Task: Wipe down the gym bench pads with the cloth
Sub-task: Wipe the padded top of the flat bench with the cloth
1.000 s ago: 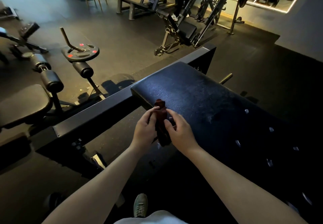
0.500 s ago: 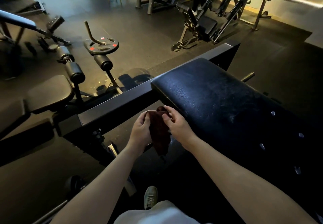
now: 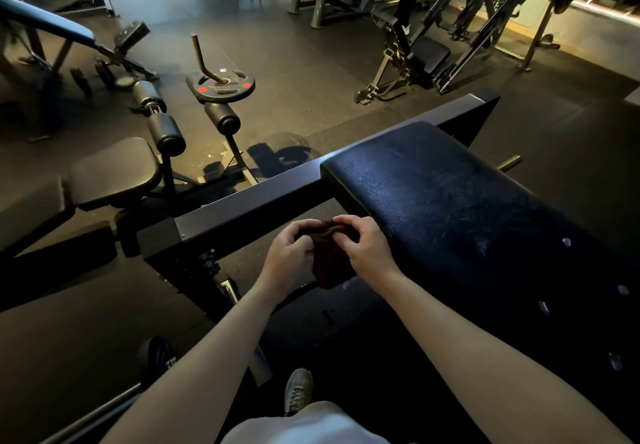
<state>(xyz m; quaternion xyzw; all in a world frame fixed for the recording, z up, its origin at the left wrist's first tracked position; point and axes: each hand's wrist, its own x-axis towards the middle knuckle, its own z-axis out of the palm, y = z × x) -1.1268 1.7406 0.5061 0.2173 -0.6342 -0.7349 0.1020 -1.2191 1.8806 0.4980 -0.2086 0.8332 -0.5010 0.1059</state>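
"Cloth [image 3: 329,260], dark red, one. Where did you log it?"

"Off the pad, bunched in the air between both hands. Left hand [image 3: 289,256]: fingers curled round the cloth's left side. Right hand [image 3: 367,249]: thumb and fingers pinching its upper edge. The loose lower part hung below the knuckles. Nothing of it lay on the upholstery."

"Bench pad [image 3: 450,201], black, scuffed, one. Position relative to the grip?"

"To the person's right of the hands and slightly beyond them. Its short end sat against the steel frame beam [image 3: 249,208], and its near corner stood just beside the right hand. I could not tell whether that hand brushed the edge. The long axis ran from that end back towards the person's right side, well past the right forearm."

"Nearer hand?"

"The right, clearly. The left hung over the floor gap in front of the beam, apart from the pad."

"Judgement on the next move?"

"The cloth looked as if it was being gathered for a wipe. A short carry to the right would land it on the near corner, and strokes would then follow the long axis. I'd guess the right hand suits that, since the left would have to cross over."

"Other items?"

"A weight plate [image 3: 221,85] on a post, on the floor well to the left."
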